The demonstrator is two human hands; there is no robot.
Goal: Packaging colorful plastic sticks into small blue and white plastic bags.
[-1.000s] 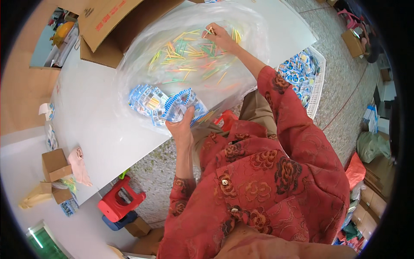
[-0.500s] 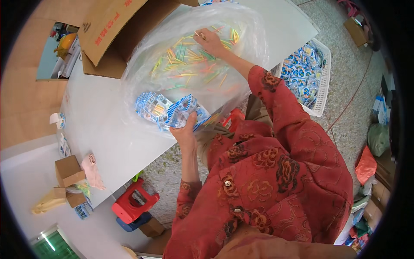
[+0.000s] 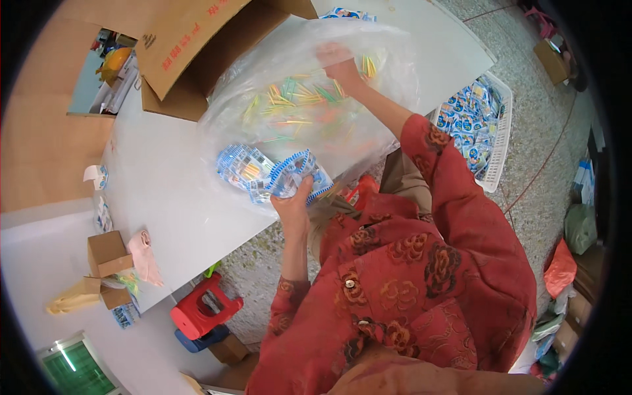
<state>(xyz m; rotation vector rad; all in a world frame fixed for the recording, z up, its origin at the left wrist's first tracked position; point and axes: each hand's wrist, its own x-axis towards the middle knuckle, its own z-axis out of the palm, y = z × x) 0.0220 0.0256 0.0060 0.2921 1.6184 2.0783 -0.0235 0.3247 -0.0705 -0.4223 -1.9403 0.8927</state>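
Note:
My left hand point(image 3: 293, 199) is closed on the near edge of a blue-and-white printed plastic packet point(image 3: 288, 172), thumb on top. Beside it, more blue-and-white packets point(image 3: 243, 166) lie overlapping, one with yellowish sticks showing. My right hand point(image 3: 337, 60) is over the far part of a large clear plastic bag point(image 3: 224, 118). Haze and blur over its fingers hide whether they hold anything. Thin coloured sticks point(image 3: 303, 95), yellow, green and orange, lie scattered in the bag below that hand.
An open cardboard box point(image 3: 191, 62) stands at the far left of the white table point(image 3: 164, 217). A white basket point(image 3: 503, 131) full of blue packets is to the right. Below the table are a red stool point(image 3: 201, 309) and a speckled floor point(image 3: 526, 112). A pink cloth point(image 3: 143, 257) hangs at the left edge.
My right hand has moved farther away and slightly right over the bag, off the sticks' middle. My left hand keeps its hold on the packet. The whole view has shifted slightly.

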